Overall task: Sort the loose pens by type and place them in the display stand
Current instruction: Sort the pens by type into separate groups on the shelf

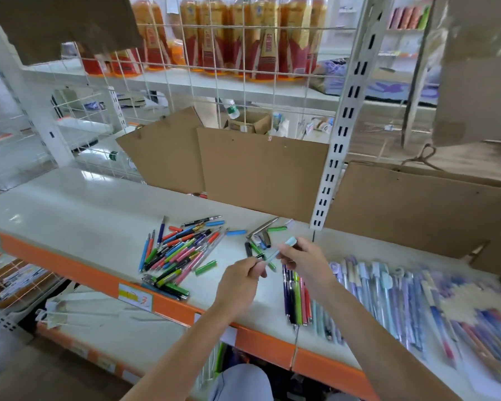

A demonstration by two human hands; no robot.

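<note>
Two hands are meeting above the white shelf [70, 204], which is edged in orange. The left hand [239, 280] is pinching one end of a slim pale-blue pen [275, 253]; the right hand [304, 260], at its 2 o'clock, is gripping the other end, where a light-blue cap [290, 241] is showing above the fingers. A loose pile of mixed pens [177, 253] is lying at 9 o'clock from the hands, with stray caps [261, 243] lying at 12 o'clock. A sorted row of dark, green and pink pens [297, 299] is lying at 5 o'clock, just beside the right wrist. A blurred spread of pastel pens [402, 296] is lying at 3 o'clock. Cardboard sheets [261, 172] are standing at the shelf's back.
</note>
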